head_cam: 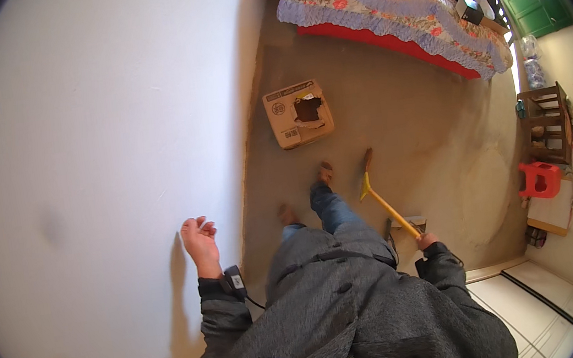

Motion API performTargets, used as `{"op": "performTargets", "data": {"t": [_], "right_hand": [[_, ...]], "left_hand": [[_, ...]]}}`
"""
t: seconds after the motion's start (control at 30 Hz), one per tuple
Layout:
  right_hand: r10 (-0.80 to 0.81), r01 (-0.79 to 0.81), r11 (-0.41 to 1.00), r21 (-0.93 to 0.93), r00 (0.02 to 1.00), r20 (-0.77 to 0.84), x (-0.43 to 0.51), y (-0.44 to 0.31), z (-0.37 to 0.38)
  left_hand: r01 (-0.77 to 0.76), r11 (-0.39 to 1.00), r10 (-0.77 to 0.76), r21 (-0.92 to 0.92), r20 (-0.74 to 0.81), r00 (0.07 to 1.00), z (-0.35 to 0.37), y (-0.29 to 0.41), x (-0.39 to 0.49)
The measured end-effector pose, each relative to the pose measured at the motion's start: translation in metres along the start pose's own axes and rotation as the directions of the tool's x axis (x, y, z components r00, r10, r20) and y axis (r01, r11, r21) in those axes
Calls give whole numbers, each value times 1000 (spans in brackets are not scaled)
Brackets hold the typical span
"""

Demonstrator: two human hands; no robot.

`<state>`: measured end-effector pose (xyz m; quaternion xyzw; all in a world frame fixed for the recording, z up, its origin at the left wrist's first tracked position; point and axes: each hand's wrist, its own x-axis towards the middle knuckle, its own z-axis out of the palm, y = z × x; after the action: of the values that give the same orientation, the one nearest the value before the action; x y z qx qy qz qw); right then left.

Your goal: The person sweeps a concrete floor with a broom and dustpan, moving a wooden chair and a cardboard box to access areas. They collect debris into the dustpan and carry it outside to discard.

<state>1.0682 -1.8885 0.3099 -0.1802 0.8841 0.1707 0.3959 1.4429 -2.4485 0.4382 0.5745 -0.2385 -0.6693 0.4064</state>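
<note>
My right hand [426, 240] is closed around the upper end of the yellow handle of a broom [392, 212]. The broom's yellow head and dark reddish bristles are down at the floor, to the right of my feet. My left hand [201, 246] is raised beside the white wall at the left, with its fingers curled loosely and nothing seen in it. A cardboard box [284, 120] with a torn hole in its top stands on the floor ahead of my feet, near the wall.
A bed with a floral, ruffled cover [377, 1] stands ahead to the right, with boxes on it. At the right are a wooden rack [545, 125], a red plastic stool [541, 180] and a green cabinet door [538, 3]. A small boxlike object [409, 224] sits behind the broom handle.
</note>
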Motion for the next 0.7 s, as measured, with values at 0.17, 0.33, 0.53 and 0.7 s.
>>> {"op": "performTargets", "data": {"t": [0.17,0.33,0.53,0.7], "right_hand": [[55,-79,989,127,982,181,20,7,-14],[-5,9,1000,-13,959,285,60,10,-53],[105,-217,945,246,910,400,68,8,-70],[-15,-131,946,298,897,442,45,8,-76]], "left_hand": [[-78,996,63,-53,-243,968,18,5,28],[-56,992,19,-110,-307,952,18,7,39],[-34,993,-8,-112,-354,935,15,10,47],[-69,996,43,-47,-423,905,18,4,43]]}}
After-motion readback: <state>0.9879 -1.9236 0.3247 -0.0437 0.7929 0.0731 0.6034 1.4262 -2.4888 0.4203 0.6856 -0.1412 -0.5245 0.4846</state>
